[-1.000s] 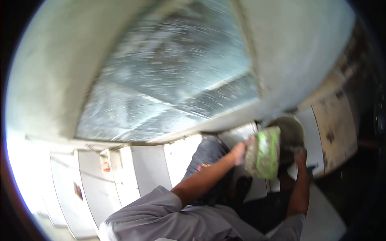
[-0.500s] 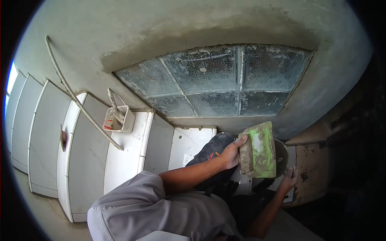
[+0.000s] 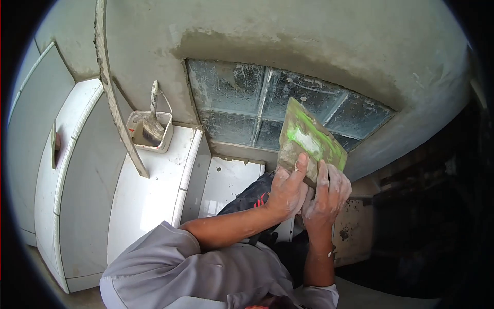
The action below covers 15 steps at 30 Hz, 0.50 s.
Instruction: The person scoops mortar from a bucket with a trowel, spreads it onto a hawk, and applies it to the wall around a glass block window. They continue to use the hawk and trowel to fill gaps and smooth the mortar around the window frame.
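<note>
A green, mortar-smeared plastering float point(image 3: 314, 136) is tilted up in front of the window, its flat face toward me. My left hand point(image 3: 289, 193) grips its lower left edge with the thumb lying on the face. At the lower right edge, the bent, whitened fingers of my right hand point(image 3: 327, 193) press against the float. Both hands are close together. Whatever is on the back of the float is hidden.
A frosted window point(image 3: 231, 92) is set in the plastered wall point(image 3: 329, 26). Left, a white bucket point(image 3: 167, 135) holding a brush point(image 3: 153, 110) stands on a tiled step point(image 3: 146, 206). A wooden strip point(image 3: 116, 103) leans there. A stained board point(image 3: 355, 234) lies right.
My right hand has come up from beside the round dark container to the float's lower edge. The float has turned and tilted, moving slightly left and up. The camera view has shifted.
</note>
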### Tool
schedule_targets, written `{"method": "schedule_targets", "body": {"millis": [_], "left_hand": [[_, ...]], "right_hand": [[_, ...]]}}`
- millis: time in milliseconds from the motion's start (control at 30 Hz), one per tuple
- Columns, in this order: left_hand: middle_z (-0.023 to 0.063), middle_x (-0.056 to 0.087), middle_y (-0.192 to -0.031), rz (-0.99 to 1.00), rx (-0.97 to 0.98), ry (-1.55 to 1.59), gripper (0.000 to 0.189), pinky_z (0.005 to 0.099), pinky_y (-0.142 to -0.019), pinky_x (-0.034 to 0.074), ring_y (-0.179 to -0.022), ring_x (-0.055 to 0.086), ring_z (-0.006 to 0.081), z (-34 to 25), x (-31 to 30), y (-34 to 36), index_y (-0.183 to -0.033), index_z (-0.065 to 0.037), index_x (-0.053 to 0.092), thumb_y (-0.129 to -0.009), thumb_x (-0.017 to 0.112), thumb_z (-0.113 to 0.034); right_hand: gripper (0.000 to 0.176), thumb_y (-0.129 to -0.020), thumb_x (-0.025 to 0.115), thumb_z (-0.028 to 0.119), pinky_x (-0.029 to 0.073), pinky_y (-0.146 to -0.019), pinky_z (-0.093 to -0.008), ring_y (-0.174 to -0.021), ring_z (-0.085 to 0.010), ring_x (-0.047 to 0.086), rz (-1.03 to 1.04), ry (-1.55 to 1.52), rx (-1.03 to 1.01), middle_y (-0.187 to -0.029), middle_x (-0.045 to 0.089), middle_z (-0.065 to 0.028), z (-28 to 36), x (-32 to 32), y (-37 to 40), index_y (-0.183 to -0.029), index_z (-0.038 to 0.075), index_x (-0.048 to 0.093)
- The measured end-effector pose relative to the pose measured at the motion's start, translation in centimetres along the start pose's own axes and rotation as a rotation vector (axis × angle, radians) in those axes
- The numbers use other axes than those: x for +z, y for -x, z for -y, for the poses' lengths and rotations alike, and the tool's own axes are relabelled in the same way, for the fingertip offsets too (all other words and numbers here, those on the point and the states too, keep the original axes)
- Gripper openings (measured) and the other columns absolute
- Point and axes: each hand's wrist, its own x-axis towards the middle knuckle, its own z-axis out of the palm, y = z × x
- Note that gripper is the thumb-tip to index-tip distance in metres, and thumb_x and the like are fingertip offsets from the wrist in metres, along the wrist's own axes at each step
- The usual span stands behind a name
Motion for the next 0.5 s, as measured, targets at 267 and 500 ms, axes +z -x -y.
{"method": "schedule_targets", "body": {"millis": [267, 500], "left_hand": [[0.0156, 0.045, -0.133, 0.221, 0.294, -0.380, 0.059, 0.0358, -0.108, 0.038, -0.124, 0.048, 0.0219, -6.8, 2.4, -0.3, -0.138, 0.004, 0.035, -0.099, 0.065, -0.029], [0.0098, 0.061, -0.112, 0.182, -0.031, -0.623, 0.044, 0.0286, -0.091, 0.051, -0.104, 0.061, 0.0132, -8.1, -1.3, -1.2, -0.130, 0.001, 0.050, -0.100, 0.066, -0.027]], "right_hand": [[0.049, -0.069, 0.070, -0.003, 0.050, -0.087, -0.0410, -0.096, -0.0315, 0.066, -0.056, -0.109, -0.276, -0.103, 0.068, -0.0148, 0.3, -4.5, -12.2, -0.117, 0.003, 0.065], [0.040, -0.076, 0.070, 0.005, 0.055, -0.074, -0.0361, -0.078, -0.0264, 0.072, 0.118, -0.143, -0.248, -0.089, 0.072, -0.0168, -0.2, -5.1, -21.5, -0.116, 0.003, 0.065]]}}
